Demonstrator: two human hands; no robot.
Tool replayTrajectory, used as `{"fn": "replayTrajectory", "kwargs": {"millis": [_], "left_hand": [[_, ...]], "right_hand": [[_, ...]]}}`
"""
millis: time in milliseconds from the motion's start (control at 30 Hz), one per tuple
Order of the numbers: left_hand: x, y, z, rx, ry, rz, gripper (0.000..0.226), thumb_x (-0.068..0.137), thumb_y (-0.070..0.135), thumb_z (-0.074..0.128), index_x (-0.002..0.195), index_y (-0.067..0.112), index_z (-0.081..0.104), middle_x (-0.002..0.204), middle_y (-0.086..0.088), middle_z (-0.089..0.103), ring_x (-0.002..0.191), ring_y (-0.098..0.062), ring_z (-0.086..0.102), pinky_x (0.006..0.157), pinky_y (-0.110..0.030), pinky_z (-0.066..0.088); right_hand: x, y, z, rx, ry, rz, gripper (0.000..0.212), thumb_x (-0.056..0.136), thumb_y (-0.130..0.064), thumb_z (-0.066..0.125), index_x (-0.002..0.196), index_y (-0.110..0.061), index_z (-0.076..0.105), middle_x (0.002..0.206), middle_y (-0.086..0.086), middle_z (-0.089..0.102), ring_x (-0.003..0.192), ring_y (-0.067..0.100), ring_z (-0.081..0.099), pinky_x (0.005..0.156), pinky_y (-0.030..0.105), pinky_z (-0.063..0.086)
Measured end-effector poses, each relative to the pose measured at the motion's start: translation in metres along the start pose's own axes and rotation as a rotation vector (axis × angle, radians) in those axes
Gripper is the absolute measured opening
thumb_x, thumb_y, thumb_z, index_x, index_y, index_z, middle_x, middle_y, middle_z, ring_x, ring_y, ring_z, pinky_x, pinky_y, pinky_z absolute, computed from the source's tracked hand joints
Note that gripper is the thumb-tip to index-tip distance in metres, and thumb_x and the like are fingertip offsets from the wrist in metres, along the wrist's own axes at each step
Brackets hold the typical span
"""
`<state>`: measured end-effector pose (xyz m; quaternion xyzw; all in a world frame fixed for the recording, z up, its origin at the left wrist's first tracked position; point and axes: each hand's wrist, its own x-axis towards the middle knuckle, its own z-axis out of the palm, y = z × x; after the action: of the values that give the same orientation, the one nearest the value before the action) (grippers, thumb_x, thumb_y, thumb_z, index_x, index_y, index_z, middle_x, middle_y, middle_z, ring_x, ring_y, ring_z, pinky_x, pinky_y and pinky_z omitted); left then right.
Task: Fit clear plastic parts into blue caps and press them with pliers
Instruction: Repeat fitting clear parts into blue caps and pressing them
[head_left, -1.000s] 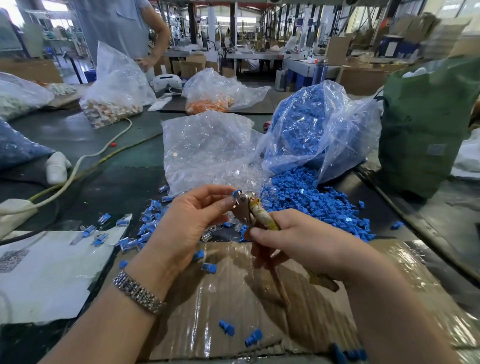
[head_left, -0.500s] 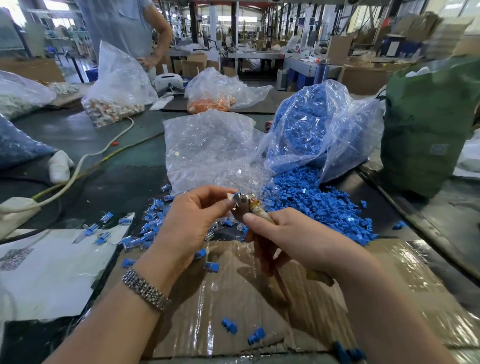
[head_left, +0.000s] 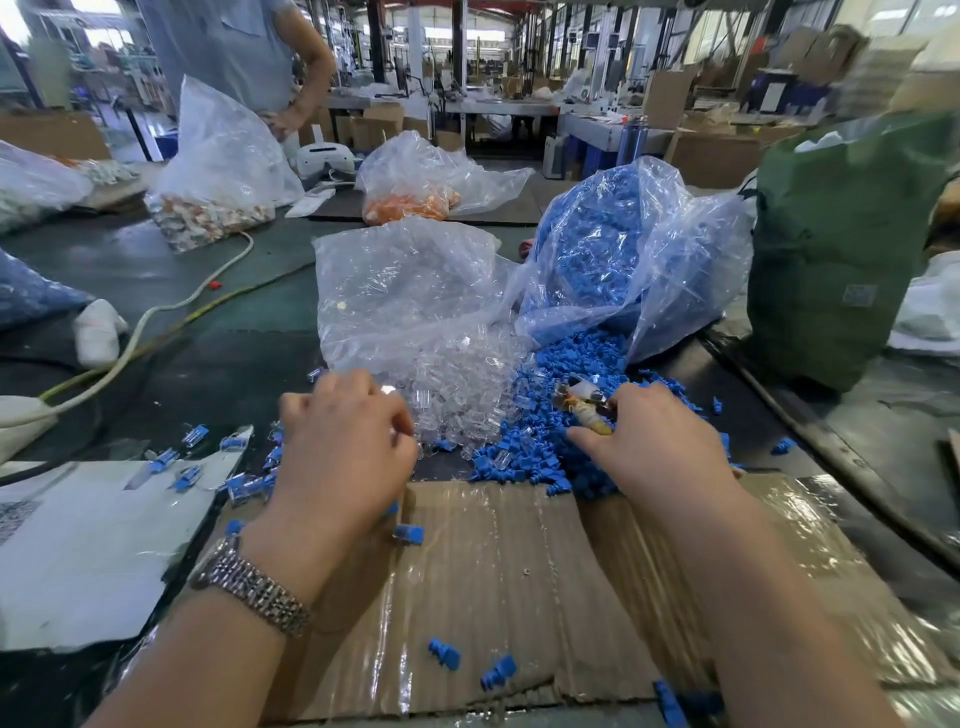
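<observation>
Left hand (head_left: 345, 447): fingers curled at heap of clear plastic parts (head_left: 457, 410), grasp indiscernible. Right hand (head_left: 657, 447): grips worn yellow-handled pliers (head_left: 584, 408) over loose blue plastic caps (head_left: 545, 447).

Single view, taken from a head-worn wide-angle camera; no second view is available for overlap. The workbench (head_left: 218, 332) is looked down on and forward across from the wearer's side. Both forearms are seen entering from the bottom edge, with the left hand (head_left: 343, 441) and right hand (head_left: 660, 441) close below the lens. Straight lines are bent near the frame edges. The factory hall is caught along the top.
</observation>
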<state>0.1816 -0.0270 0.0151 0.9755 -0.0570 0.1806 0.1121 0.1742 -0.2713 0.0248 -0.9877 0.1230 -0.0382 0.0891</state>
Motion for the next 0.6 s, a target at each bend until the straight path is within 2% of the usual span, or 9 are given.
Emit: {"fn": "replayTrajectory", "kwargs": {"millis": [133, 333, 400, 500, 533, 600], "left_hand": [[-0.002, -0.001, 0.008, 0.118, -0.173, 0.007, 0.014, 0.091, 0.044, 0.058, 0.090, 0.037, 0.069, 0.093, 0.014, 0.041, 0.109, -0.012, 0.042, 0.089, -0.039, 0.023], [-0.002, 0.001, 0.010, 0.154, -0.206, 0.051, 0.013, 0.093, 0.045, 0.061, 0.094, 0.036, 0.070, 0.093, 0.012, 0.041, 0.104, -0.013, 0.043, 0.093, -0.040, 0.027], [-0.003, 0.001, 0.011, 0.046, -0.149, 0.077, 0.008, 0.093, 0.042, 0.063, 0.092, 0.036, 0.068, 0.088, 0.015, 0.042, 0.095, -0.009, 0.043, 0.092, -0.036, 0.033], [-0.002, 0.003, 0.008, -0.238, -0.075, 0.052, 0.005, 0.092, 0.035, 0.067, 0.088, 0.032, 0.067, 0.083, 0.018, 0.053, 0.078, 0.000, 0.052, 0.071, -0.023, 0.043], [-0.001, 0.004, 0.006, -0.306, -0.073, 0.032, 0.005, 0.093, 0.034, 0.067, 0.089, 0.031, 0.067, 0.082, 0.017, 0.058, 0.076, 0.001, 0.055, 0.066, -0.021, 0.045], [0.000, 0.006, 0.005, -0.412, -0.083, -0.004, 0.007, 0.095, 0.034, 0.065, 0.091, 0.028, 0.066, 0.081, 0.014, 0.063, 0.073, 0.000, 0.060, 0.067, -0.023, 0.051]], "right_hand": [[0.000, -0.006, 0.007, -0.023, -0.058, -0.009, 0.050, 0.088, -0.065, 0.061, 0.101, -0.018, 0.049, 0.113, 0.008, 0.053, 0.105, 0.030, 0.056, 0.090, 0.045, 0.046], [-0.001, -0.013, 0.012, -0.055, -0.098, -0.048, 0.058, 0.087, -0.066, 0.061, 0.117, -0.016, 0.055, 0.120, 0.009, 0.054, 0.115, 0.031, 0.053, 0.097, 0.047, 0.046], [-0.002, -0.012, 0.011, -0.031, -0.120, -0.043, 0.061, 0.088, -0.067, 0.060, 0.121, -0.016, 0.055, 0.124, 0.010, 0.053, 0.119, 0.033, 0.050, 0.100, 0.049, 0.045], [-0.002, -0.010, 0.006, 0.048, -0.084, -0.068, 0.056, 0.090, -0.063, 0.061, 0.124, -0.018, 0.055, 0.127, 0.009, 0.050, 0.122, 0.032, 0.047, 0.101, 0.050, 0.044], [-0.003, -0.011, 0.004, 0.086, -0.052, -0.110, 0.050, 0.090, -0.058, 0.063, 0.123, -0.021, 0.056, 0.124, 0.006, 0.050, 0.120, 0.029, 0.048, 0.101, 0.049, 0.044], [-0.004, -0.015, 0.000, 0.193, -0.023, -0.239, 0.032, 0.090, -0.047, 0.070, 0.113, -0.027, 0.063, 0.111, -0.002, 0.054, 0.112, 0.023, 0.053, 0.097, 0.045, 0.046]]}}
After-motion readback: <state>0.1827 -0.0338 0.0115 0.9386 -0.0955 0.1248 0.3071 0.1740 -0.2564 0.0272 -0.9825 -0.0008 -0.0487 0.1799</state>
